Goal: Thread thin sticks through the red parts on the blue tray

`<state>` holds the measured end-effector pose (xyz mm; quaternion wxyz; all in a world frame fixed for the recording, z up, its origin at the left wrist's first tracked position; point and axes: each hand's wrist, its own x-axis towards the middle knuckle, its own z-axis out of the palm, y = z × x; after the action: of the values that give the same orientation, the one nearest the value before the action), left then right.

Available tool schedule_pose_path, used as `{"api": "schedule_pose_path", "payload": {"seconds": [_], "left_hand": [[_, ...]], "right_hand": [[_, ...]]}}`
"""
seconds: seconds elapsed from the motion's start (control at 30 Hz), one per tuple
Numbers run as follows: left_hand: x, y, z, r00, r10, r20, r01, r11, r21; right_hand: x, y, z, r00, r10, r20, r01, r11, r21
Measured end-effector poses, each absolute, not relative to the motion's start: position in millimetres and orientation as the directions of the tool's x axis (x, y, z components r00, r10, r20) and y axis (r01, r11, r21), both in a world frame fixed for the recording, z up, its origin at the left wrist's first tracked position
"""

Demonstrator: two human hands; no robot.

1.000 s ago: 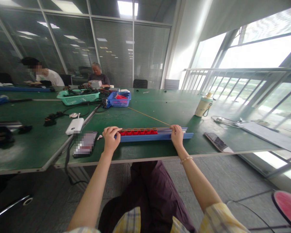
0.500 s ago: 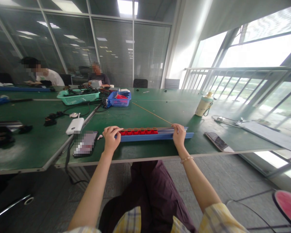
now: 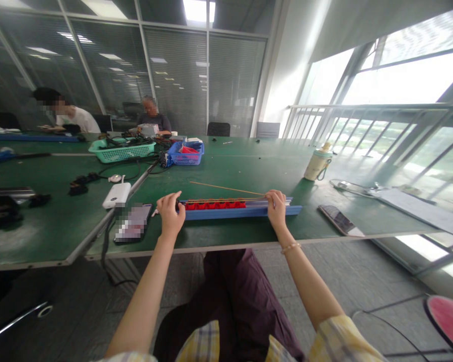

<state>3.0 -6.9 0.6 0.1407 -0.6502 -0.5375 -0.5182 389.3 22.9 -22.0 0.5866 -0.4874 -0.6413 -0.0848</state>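
A long blue rail (image 3: pixel 234 213) lies along the table before me, with a row of red pieces (image 3: pixel 216 204) in its channel and a bare silvery stretch at the right. Thin tan strands (image 3: pixel 226 200) run along the top of the red pieces. My right hand (image 3: pixel 277 208) pinches them near the rail's right end, where a thin, straight tan strip (image 3: pixel 226 187) also sticks out to the left above the table. My left hand (image 3: pixel 169 212) is at the rail's left end, thumb and forefinger apart beside a small dark part (image 3: pixel 177 204).
Left of the rail are a phone (image 3: pixel 135 222) and a white device (image 3: pixel 117 195). A green basket (image 3: pixel 123 153) and a blue basket (image 3: pixel 186 158) stand farther back. To the right are a bottle (image 3: pixel 317 165) and another phone (image 3: pixel 340 220). Two people sit across the table.
The free end of the tan strip has swung toward me and left, closer to the rail. My left fingers have come off the strands' left end and parted; my right hand has shifted slightly left.
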Motion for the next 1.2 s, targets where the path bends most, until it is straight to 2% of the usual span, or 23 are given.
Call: {"api": "schedule_pose_path", "payload": {"seconds": [0.73, 1.2], "left_hand": [[6.1, -8.4, 1.7, -0.061, 0.603, 0.795, 0.848, -0.389, 0.36], [6.6, -8.4, 1.3, -0.064, 0.595, 0.801, 0.859, -0.376, 0.348]], "right_hand": [[391.5, 25.2, -25.4, 0.036, 0.561, 0.827, 0.749, 0.533, -0.394], [389.8, 28.4, -28.3, 0.109, 0.576, 0.81, 0.782, 0.454, -0.428]]}}
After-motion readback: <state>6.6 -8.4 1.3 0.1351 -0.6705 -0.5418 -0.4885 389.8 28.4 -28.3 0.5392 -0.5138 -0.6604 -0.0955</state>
